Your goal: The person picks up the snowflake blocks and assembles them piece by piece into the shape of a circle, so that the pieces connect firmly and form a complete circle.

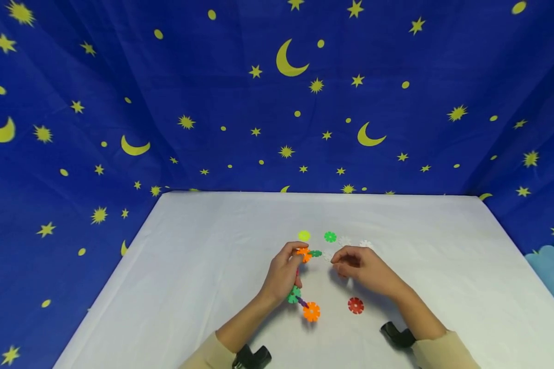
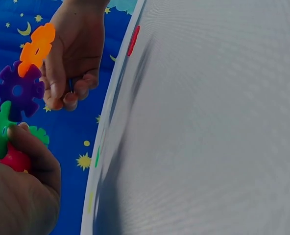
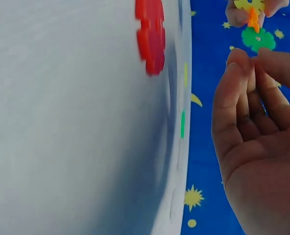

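Note:
My left hand (image 1: 281, 271) grips a chain of notched plastic snowflake discs above the table. At its far end are an orange disc (image 1: 304, 254) and a green disc (image 1: 315, 253); a pinkish-red disc (image 2: 15, 159) is partly hidden by the fingers. Hanging from the near end are a teal-green disc (image 1: 294, 294), a purple disc (image 2: 18, 91) and another orange disc (image 1: 311, 311). My right hand (image 1: 364, 269) pinches the edge of a pale, clear-white disc (image 1: 327, 255) beside the chain's green end. This pale disc is hard to make out in the wrist views.
A yellow disc (image 1: 304, 235), a bright green disc (image 1: 330, 237) and two whitish discs, one by the right knuckles (image 1: 365, 244), lie beyond the hands. A red disc (image 1: 356, 305) lies nearer on the white table (image 1: 203, 246). Blue star-patterned cloth (image 1: 240, 102) surrounds the table's back and sides.

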Motion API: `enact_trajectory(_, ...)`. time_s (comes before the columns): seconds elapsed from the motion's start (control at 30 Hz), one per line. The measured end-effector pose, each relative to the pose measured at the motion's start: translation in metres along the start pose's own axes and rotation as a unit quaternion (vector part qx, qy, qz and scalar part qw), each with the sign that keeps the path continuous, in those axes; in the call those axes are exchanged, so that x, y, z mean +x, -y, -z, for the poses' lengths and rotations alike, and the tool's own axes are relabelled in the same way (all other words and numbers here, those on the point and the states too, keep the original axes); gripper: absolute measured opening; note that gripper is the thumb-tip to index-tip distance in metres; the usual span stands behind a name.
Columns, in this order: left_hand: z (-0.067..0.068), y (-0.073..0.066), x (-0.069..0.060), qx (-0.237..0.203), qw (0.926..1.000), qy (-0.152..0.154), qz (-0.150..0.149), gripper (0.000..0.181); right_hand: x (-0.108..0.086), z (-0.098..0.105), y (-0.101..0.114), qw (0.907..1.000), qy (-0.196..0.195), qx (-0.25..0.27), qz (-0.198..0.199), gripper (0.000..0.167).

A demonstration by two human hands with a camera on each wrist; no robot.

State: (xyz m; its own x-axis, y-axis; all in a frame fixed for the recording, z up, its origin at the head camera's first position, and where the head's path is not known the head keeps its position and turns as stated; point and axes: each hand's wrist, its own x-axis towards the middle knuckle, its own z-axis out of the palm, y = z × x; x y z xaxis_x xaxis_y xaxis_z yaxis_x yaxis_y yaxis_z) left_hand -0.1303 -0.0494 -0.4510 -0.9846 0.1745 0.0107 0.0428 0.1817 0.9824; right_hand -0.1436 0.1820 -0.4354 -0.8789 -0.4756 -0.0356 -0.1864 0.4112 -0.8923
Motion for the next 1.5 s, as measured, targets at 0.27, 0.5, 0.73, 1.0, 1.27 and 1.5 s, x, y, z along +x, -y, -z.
enact_trajectory(0.27,0.001,0.002,0.000,-0.010,0.9999,0.008,0.005,0.032,-0.007,0.014,-0.025,0.9969,0.075,-0.005,0.023,0.019)
enact_trajectory(0.5,0.002,0.003,0.001,-0.023,0.9997,0.007,0.006,0.033,-0.012,0.021,-0.026,0.9898,0.142,-0.002,0.014,0.024)
enact_trajectory(0.73,0.002,0.002,0.001,-0.028,0.9996,0.008,0.005,0.033,-0.017,0.026,-0.030,0.9808,0.190,-0.034,0.030,0.030)
enact_trajectory(1.0,-0.001,0.005,0.000,-0.020,0.9997,0.004,0.013,0.032,-0.021,0.025,-0.030,0.9713,0.213,-0.095,0.047,0.033)
enact_trajectory(1.27,-0.001,0.005,0.000,-0.026,0.9996,0.005,0.009,0.033,-0.023,0.023,-0.028,0.9698,0.211,-0.106,0.061,0.029)
enact_trajectory(1.5,-0.001,0.002,0.001,-0.024,0.9996,0.001,0.017,0.030,-0.022,0.024,-0.027,0.9701,0.210,-0.113,0.045,0.029)
